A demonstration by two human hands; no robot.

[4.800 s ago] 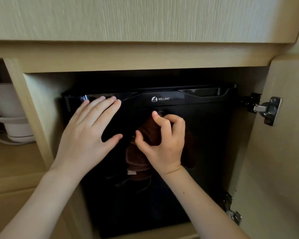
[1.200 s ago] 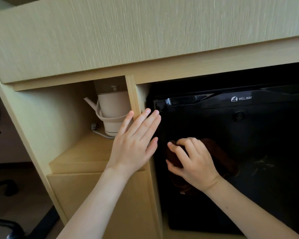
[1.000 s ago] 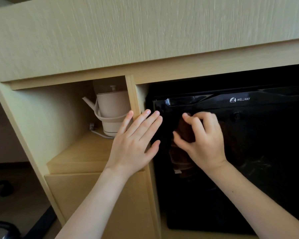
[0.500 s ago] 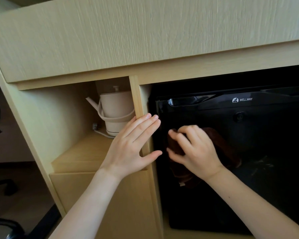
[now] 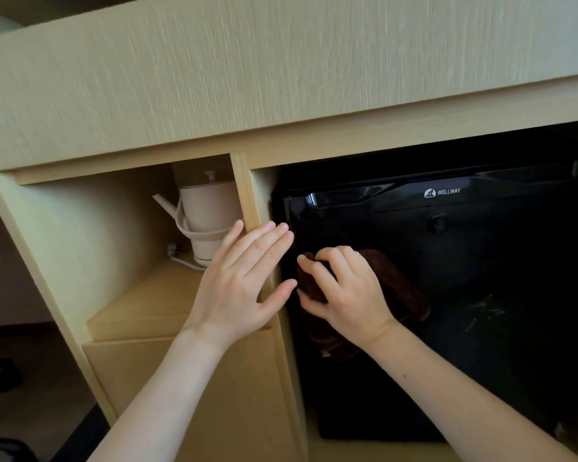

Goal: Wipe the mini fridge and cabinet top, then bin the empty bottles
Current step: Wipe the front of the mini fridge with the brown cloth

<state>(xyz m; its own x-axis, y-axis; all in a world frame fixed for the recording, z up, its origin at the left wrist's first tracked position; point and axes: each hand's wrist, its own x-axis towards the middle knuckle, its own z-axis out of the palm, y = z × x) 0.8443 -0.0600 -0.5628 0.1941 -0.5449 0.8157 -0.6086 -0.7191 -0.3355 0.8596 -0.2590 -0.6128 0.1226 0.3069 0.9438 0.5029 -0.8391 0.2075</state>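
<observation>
Two hands were at work on the front of the glossy black mini fridge (image 5: 481,261), which sat in the right-hand bay of the pale wooden cabinet (image 5: 281,78). The right hand (image 5: 347,298) had its fingers (image 5: 317,271) curled round a bunched dark brown cloth (image 5: 404,291) and pressed it against the door near the left edge, below the handle recess. The left hand (image 5: 241,288) lay flat, its fingers straight and spread, against the cabinet's upright wooden divider (image 5: 244,191); it held nothing and seemed to be bracing. A pale cream kettle (image 5: 207,215) stood in the bay to the left.

This looked like the first step, wiping the fridge door, and not yet finished: faint marks showed on the lower right of the door. The next move would probably call for steady, pressed strokes across to that side, then a shift up to the cabinet top. No empty bottles were in view.
</observation>
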